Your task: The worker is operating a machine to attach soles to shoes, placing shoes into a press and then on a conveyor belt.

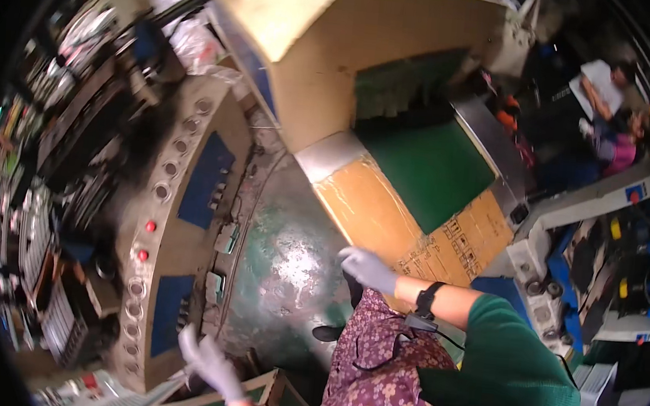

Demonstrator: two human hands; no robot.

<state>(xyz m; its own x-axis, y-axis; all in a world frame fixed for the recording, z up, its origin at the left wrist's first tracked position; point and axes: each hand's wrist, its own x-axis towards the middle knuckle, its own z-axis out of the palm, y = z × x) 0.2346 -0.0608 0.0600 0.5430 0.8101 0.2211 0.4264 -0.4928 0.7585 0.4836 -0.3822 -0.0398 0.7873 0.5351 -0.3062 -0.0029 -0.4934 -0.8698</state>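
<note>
My left hand (210, 363), in a pale glove, is held out at the lower left near the gauge panel. Its fingers are apart, and nothing shows in them. My right hand (369, 270), gloved too, hovers by the near edge of a tan cardboard sheet (367, 203); whether it touches the cardboard I cannot tell. Its fingers are loosely stretched out with no object visible in them. The cardboard lies at the near end of a green conveyor belt (439, 174), which comes out of a beige machine housing (312, 86) through a dark curtained opening.
A long beige control panel (166, 212) with round gauges and red buttons stands on the left. Behind it are racks with stacked metal parts (76, 127). Two people (609, 96) are at the far right. A green-topped box or bench (262, 395) is near my left forearm.
</note>
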